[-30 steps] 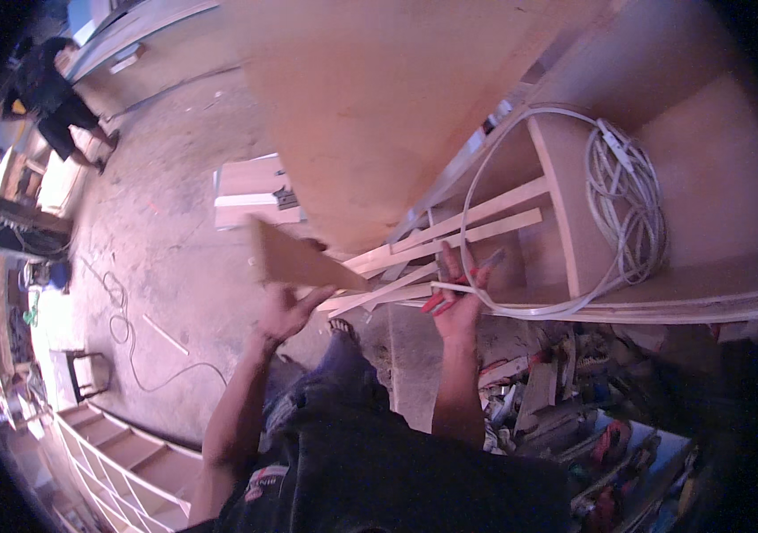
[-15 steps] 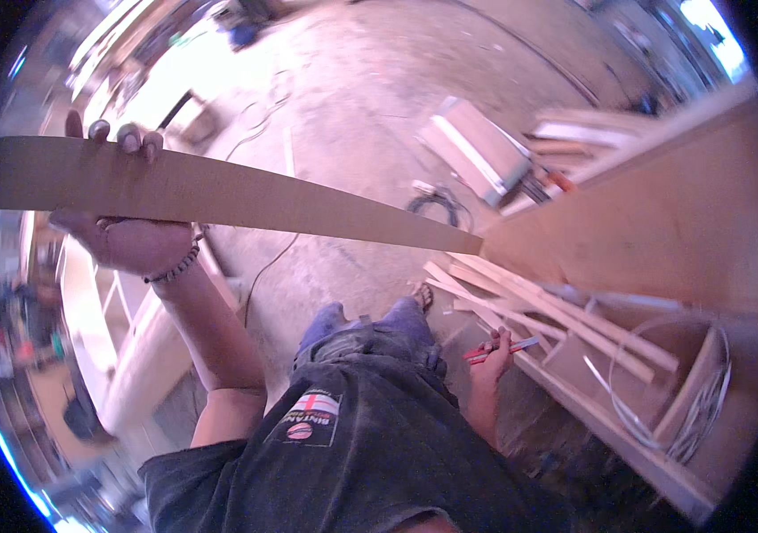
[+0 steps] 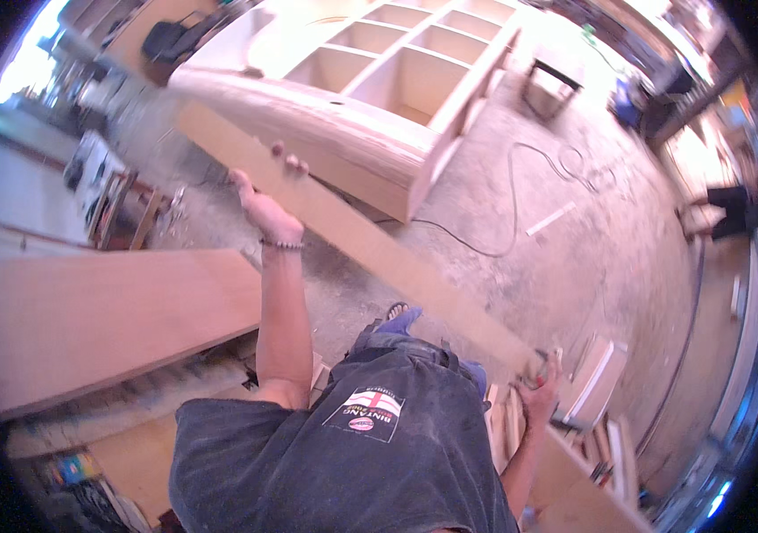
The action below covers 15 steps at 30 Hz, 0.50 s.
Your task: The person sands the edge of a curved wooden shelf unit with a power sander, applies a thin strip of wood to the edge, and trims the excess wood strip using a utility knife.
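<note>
The long board is held slantwise in front of the body, one end raised toward the upper left and the other brought low by the right hand. By the left hand it is carried from beneath, with the fingertips hooked over the far edge, so that grip is closed around the wood. At the lower end the right grip is blurred; a small reddish item seems to be kept there, and whether the board is truly clasped cannot be told. If that end is only steadied, it could be let slip, and the whole weight would be thrown on the left wrist. The raised end is seen against the compartmented cabinet; its edge could be knocked or scratched if the board were swung, though contact cannot be judged. A foot could be caught by the cable looped on the floor, since the view downward is partly blocked by the board. As for writing, a pale patch with red marks and a round emblem is printed on the dark shirt; its lettering is seen upside down. No label can be made out on the board.
</note>
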Motion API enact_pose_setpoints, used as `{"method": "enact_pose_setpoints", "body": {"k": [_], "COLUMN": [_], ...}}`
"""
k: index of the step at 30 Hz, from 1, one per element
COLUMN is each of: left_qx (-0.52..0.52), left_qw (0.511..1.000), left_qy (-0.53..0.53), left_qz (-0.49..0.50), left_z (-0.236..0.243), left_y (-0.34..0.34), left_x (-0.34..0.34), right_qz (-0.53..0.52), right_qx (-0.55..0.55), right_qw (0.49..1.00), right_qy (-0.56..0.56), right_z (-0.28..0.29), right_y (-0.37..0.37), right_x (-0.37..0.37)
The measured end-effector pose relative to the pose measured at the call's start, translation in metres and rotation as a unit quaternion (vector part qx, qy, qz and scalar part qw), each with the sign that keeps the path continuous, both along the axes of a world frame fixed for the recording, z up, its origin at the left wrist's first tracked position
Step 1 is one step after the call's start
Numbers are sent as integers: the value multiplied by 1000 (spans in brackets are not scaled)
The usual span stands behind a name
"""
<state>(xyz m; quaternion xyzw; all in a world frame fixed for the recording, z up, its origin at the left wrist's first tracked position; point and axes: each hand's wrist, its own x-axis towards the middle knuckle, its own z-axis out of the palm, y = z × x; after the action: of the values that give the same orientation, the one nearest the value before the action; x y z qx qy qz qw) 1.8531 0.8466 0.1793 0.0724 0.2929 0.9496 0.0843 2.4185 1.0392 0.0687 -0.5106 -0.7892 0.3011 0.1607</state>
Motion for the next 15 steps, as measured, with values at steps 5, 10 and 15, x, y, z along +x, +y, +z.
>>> {"method": "enact_pose_setpoints", "body": {"k": [5,10,15], "left_qx": [-69,-84,-262], "left_qw": [974,954,935], "left_qy": [-131,-114,-164], "left_qz": [170,266,176], "left_z": [-27,-28,-29], "left_y": [-156,-234,-276], "left_x": [-66,-104,-208], "right_qz": [214,285,361], "right_qx": [-8,-33,-23], "right_qw": [970,945,923], "right_qy": [-112,-157,-132], "right_z": [-23,-13,-25], "right_y": [5,54,84], "right_x": [-120,-203,-333]}}
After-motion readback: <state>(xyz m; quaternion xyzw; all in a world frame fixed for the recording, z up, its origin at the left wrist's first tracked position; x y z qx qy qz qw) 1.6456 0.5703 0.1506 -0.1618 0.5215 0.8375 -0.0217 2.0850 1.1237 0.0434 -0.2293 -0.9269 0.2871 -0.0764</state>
